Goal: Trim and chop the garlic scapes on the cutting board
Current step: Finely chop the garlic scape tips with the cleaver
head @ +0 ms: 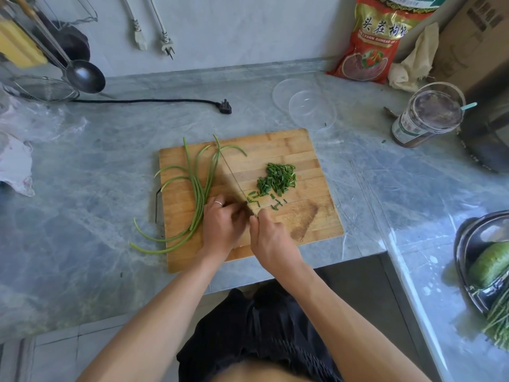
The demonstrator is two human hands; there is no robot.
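While my right hand wraps the knife handle, fingers curled tight round it, the blade runs away from the grip, edge down on the cutting board. My left hand, a ring on one finger, sits just left of the blade with fingers curled down onto the cut ends of the garlic scapes; the ends themselves are hidden under it. Uncut stalks fan out left of and beyond that hand, some tails trailing off the board onto the marble counter. Just right of the blade lies the pile of chopped pieces, loose bits nearer the grip. Further beyond: two clear plastic lids, a black power plug. Far right: a jar, a red packet, a metal bowl holding greens.
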